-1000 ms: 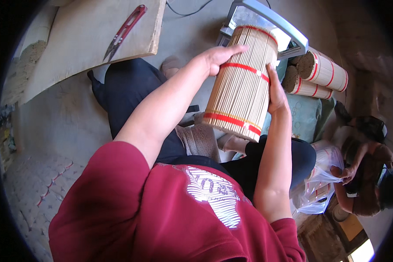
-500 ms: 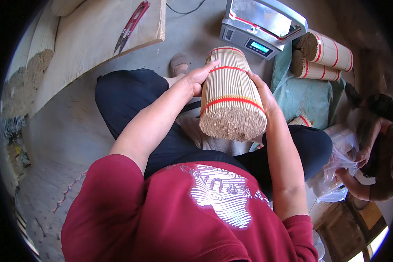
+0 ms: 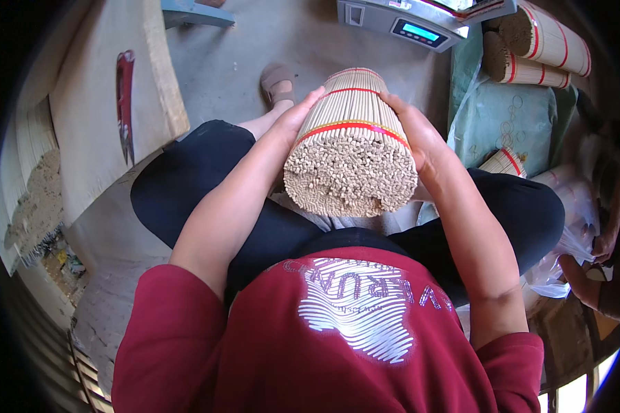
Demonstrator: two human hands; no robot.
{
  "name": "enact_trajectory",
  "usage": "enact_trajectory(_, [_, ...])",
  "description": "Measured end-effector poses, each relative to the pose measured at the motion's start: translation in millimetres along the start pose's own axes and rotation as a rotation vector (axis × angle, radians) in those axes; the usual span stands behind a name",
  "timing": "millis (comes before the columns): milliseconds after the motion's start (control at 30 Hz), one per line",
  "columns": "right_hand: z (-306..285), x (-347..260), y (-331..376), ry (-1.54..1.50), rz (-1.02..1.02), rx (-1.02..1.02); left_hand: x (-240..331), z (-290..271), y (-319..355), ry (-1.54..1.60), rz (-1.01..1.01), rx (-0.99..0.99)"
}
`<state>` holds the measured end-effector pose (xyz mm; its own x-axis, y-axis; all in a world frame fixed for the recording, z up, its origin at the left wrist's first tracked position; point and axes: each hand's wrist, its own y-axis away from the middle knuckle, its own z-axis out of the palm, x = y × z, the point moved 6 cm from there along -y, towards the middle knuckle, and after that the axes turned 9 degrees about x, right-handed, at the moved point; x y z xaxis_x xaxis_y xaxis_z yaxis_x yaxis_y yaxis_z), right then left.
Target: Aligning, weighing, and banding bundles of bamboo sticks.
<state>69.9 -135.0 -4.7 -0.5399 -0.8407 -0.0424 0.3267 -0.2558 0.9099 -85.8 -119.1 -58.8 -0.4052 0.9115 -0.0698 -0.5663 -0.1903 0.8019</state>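
Observation:
Between my two hands is a thick round bundle of thin wooden sticks [image 3: 351,162], bound with red bands and a yellowish one. Its near end faces me and shows the packed stick tips, a little uneven at the lower edge. My left hand [image 3: 298,117] presses on its left side, thumb along the top and fingers mostly hidden behind. On the right side, my right hand [image 3: 413,134] grips it with the thumb on top. The bundle is held over my lap, above a greyish cloth [image 3: 365,224].
Beyond the bundle stands a digital scale [image 3: 399,24] with a lit display. At right, banded stick bundles [image 3: 554,41] lie on green sheeting [image 3: 503,117]. Red-handled snips [image 3: 125,103] rest on a wooden board [image 3: 89,131] at left. Another person's hands [image 3: 603,248] hold clear plastic [image 3: 565,234].
The bundle has tipped so that its near end faces me more fully. My view has shifted, with the scale now higher and the snips farther left. Both hands keep their hold.

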Motion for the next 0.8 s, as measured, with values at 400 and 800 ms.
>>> enact_trajectory(400, [-17.1,5.3,-49.0,-0.139,0.141,-0.071,-10.4,-13.0,-15.5,-0.055,0.077,0.240])
enact_trajectory(800, [-31.6,7.9,-22.3,-0.140,0.068,0.004,-27.2,-7.4,-16.3,-0.028,-0.016,0.276])
